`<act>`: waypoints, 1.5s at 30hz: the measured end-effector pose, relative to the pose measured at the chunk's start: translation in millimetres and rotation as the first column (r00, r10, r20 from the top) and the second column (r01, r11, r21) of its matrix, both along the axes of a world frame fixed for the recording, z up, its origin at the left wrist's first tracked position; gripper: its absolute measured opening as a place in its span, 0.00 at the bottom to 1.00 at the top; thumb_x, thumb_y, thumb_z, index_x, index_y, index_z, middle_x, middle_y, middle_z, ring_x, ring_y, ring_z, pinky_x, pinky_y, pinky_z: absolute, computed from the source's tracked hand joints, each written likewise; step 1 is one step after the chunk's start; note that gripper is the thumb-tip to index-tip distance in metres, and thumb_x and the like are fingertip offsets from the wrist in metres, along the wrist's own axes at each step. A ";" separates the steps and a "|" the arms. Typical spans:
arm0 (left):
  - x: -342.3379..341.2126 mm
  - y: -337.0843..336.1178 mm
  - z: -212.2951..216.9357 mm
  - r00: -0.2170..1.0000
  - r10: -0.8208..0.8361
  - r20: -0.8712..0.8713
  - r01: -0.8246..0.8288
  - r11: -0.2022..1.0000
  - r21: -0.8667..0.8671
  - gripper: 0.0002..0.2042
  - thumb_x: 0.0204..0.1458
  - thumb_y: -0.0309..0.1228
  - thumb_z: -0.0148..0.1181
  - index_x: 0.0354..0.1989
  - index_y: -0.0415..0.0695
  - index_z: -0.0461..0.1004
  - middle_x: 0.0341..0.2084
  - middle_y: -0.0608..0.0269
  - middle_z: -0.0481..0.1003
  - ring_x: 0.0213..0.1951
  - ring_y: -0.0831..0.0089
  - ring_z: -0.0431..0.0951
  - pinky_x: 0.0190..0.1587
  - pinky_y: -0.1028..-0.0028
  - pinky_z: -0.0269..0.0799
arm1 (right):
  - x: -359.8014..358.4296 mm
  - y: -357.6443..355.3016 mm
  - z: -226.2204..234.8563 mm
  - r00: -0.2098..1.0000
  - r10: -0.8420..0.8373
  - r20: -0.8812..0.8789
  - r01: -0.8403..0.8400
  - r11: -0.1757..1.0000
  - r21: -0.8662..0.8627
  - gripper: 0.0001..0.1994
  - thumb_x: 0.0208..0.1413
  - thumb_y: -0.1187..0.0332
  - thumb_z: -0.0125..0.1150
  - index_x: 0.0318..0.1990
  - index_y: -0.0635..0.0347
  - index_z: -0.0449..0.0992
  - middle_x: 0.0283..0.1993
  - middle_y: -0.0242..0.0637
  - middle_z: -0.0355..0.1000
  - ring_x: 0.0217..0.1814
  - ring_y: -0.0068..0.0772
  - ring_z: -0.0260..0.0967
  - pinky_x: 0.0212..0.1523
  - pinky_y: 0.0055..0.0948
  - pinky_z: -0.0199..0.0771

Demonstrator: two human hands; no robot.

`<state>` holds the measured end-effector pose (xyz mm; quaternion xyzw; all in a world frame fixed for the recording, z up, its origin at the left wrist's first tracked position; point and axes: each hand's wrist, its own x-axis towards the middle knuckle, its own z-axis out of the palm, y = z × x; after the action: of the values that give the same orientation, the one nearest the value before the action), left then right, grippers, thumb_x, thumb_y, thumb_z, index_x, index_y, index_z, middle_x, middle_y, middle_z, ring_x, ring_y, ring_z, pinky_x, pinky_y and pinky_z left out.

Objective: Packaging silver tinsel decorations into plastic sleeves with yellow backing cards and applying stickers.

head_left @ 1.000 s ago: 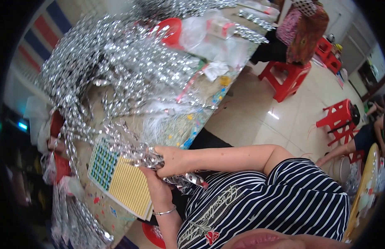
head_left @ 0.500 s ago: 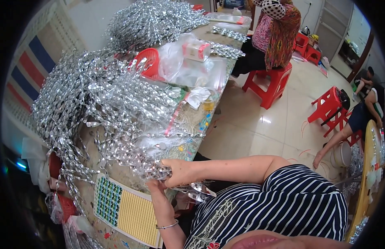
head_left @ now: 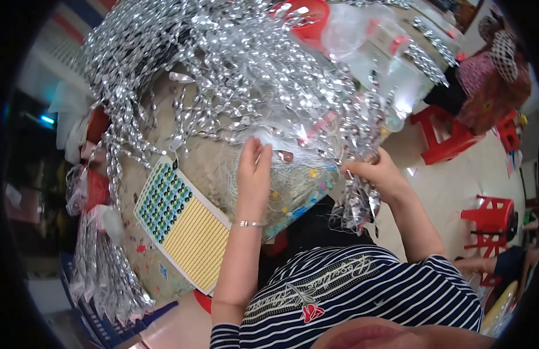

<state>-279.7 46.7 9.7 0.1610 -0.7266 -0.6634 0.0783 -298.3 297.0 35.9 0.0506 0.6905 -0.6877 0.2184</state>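
Observation:
A bundle of silver twisted foil strands (head_left: 354,208) is gripped by my right hand (head_left: 381,176), its lower ends hanging past the table's edge and its upper part rising above my fist. My left hand (head_left: 255,171) is over the table with its fingers stretched out, holding nothing. Beside its fingertips lies a tangle of fine white threads (head_left: 234,166). Behind both hands spreads a large heap of silver twisted strands (head_left: 223,58). To the left of my left forearm lies a sheet (head_left: 195,235), part yellow stripes and part rows of round green-blue stickers.
A red plastic basket (head_left: 307,20) and clear plastic bags (head_left: 345,29) sit at the back. More silver strands (head_left: 104,273) hang at the left. Red stools (head_left: 491,218) stand on the floor at right, where a person in a patterned top (head_left: 484,87) sits.
My hands were together on the foil bundle. Now my left hand has let go and moved away from it, while my right hand has carried the bundle right. The view has turned and shifted.

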 end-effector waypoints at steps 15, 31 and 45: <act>-132.9 12.2 -16.8 0.994 0.090 0.063 -0.082 0.990 -0.113 0.31 0.50 0.41 0.66 0.54 0.29 0.64 0.41 0.57 0.72 0.42 0.73 0.71 0.44 0.75 0.68 | -15.5 28.4 5.1 0.988 -0.121 0.099 0.124 0.992 -0.031 0.23 0.44 0.72 0.64 0.49 0.65 0.66 0.32 0.38 0.73 0.34 0.29 0.71 0.41 0.29 0.69; -178.6 12.0 -4.2 0.990 0.141 0.031 -0.143 0.984 0.102 0.23 0.40 0.25 0.70 0.42 0.31 0.64 0.29 0.58 0.71 0.25 0.75 0.72 0.26 0.78 0.67 | -20.0 43.1 -8.5 0.962 -0.220 0.161 0.214 0.975 0.051 0.13 0.43 0.71 0.65 0.37 0.66 0.74 0.32 0.39 0.76 0.35 0.29 0.74 0.42 0.29 0.73; -185.6 2.7 -4.8 1.000 -0.006 -0.021 0.014 0.923 0.386 0.12 0.48 0.24 0.59 0.39 0.35 0.66 0.27 0.61 0.73 0.25 0.77 0.73 0.21 0.78 0.65 | -20.8 41.5 -16.8 0.963 -0.216 0.161 0.207 0.976 0.068 0.14 0.44 0.71 0.64 0.39 0.66 0.73 0.32 0.38 0.76 0.33 0.27 0.74 0.38 0.27 0.73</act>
<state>-465.3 49.4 4.9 0.1632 -0.5818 -0.7953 0.0488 -319.1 338.4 19.2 0.1870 0.6775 -0.6828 0.1996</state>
